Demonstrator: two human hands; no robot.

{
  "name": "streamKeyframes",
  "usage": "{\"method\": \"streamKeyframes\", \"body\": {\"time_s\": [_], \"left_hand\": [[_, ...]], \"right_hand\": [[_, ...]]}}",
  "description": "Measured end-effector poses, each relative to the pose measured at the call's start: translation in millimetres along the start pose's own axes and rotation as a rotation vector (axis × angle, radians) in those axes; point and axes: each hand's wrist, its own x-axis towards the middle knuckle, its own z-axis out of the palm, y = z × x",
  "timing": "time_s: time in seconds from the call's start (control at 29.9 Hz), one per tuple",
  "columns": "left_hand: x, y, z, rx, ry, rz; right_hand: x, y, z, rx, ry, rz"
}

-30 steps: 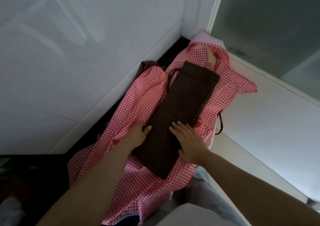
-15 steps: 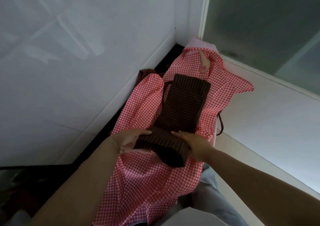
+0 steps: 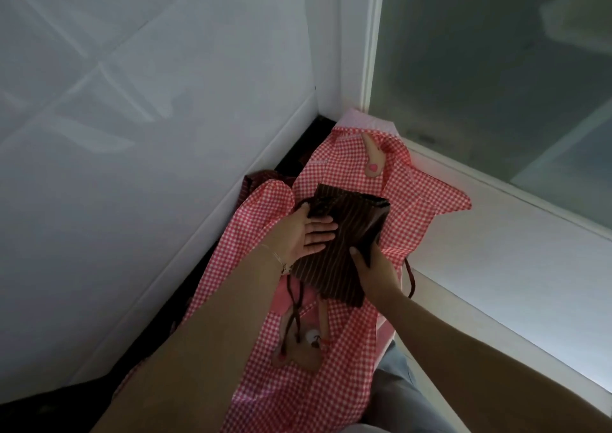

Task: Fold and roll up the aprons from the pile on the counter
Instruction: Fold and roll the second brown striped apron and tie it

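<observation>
**Brown Striped Apron Held Folded Above the Gingham Pile**

The brown pinstriped apron was a compact, thick folded bundle, its thin pale stripes running lengthwise and its layered edges showing at the far end. It sat lifted between both hands over the red-and-white gingham apron, which lay spread across the dark counter in the corner beside the white tiled wall and the frosted glass panel.

The left hand lay flat on the bundle's top, fingers straight and pressing the cloth. The right hand gripped the near right edge, thumb over the top and fingers curled beneath. A dark tie cord dangled from the bundle below the left wrist. The gingham cloth carried a pink cartoon appliqué near the person.
</observation>
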Motion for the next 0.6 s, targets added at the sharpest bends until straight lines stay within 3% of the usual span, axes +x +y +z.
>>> {"method": "streamKeyframes", "body": {"time_s": [0.07,0.13,0.2,0.27,0.37,0.6], "left_hand": [[7,-1,2,0.061,0.024,0.076],[15,-14,0,0.268,0.141,0.328],[19,-42,-8,0.828,0.308,0.775],[26,-71,-12,1.348,0.309,1.088],[36,-98,-17,1.718,0.144,1.078],[54,-107,-35,1.841,-0.009,0.872]], "right_hand": [[4,2,1,-0.007,0.047,0.036],[10,5,1,-0.009,0.061,0.082],[15,7,3,0.06,0.055,0.12],[17,10,4,0.177,0.048,0.176],[15,14,3,0.265,0.069,0.229],[19,21,-1,0.136,0.127,0.226]]}}
